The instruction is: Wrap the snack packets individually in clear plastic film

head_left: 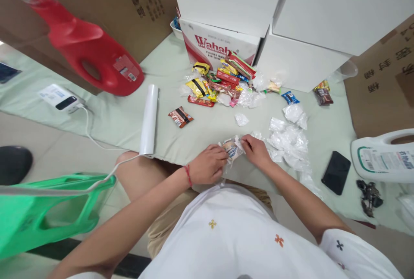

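Note:
Between my two hands, close to the table's front edge, is a small wrapped snack packet point(232, 149) with clear plastic around it. My left hand point(208, 163), with a red string at the wrist, closes on its left side. On the right side, the fingers of my right hand point(256, 152) pinch the clear plastic. A crumpled piece of clear plastic point(241, 119) lies just beyond the hands. Off to the left of it rests a brown snack packet point(180, 117) with a black band. A pile of colourful wrapped snacks point(223, 81) sits farther back.
Clear plastic bags point(287, 139) are heaped to the right. A white roll point(149, 119), a red jug point(93, 50) and a charger with a cable point(60, 98) are on the left. A black phone point(336, 173), keys point(369, 197) and a white bottle point(384, 156) lie right. Boxes point(220, 44) stand behind.

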`<action>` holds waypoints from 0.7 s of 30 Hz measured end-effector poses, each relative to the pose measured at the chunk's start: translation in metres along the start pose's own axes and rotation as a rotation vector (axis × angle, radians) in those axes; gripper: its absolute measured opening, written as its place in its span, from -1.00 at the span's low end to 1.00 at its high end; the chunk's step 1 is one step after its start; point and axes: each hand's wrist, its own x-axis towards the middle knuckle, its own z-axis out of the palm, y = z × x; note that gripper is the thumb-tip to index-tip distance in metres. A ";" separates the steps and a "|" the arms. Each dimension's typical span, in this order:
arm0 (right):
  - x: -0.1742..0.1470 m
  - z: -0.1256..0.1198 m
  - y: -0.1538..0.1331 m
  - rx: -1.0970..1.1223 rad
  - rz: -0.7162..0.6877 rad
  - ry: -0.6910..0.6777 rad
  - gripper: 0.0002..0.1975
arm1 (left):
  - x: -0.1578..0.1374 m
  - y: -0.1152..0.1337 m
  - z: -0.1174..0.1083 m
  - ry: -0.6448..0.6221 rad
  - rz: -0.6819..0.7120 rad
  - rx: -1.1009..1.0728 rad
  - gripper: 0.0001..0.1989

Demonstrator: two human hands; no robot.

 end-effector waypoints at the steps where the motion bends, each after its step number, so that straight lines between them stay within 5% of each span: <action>1: 0.007 0.004 0.001 -0.024 0.065 -0.024 -0.79 | -0.004 -0.002 -0.003 0.015 -0.002 -0.070 -0.77; 7: 0.021 0.013 0.003 -0.126 0.185 -0.052 -0.77 | -0.023 0.001 0.013 0.152 -0.072 -0.060 -0.29; 11: 0.021 0.012 0.005 -0.121 0.176 -0.062 -0.76 | -0.015 0.010 0.038 0.339 -0.250 -0.062 -0.71; 15: 0.021 0.009 0.009 0.004 0.202 -0.077 -0.77 | -0.001 0.004 0.048 0.523 -0.782 -0.100 -0.64; 18: 0.022 0.002 0.015 0.100 0.260 -0.072 -0.75 | 0.005 -0.004 0.048 0.504 -1.091 0.018 -0.68; 21: 0.023 -0.010 0.021 0.045 0.290 -0.060 -0.78 | 0.008 -0.006 0.047 0.515 -1.185 0.157 -0.89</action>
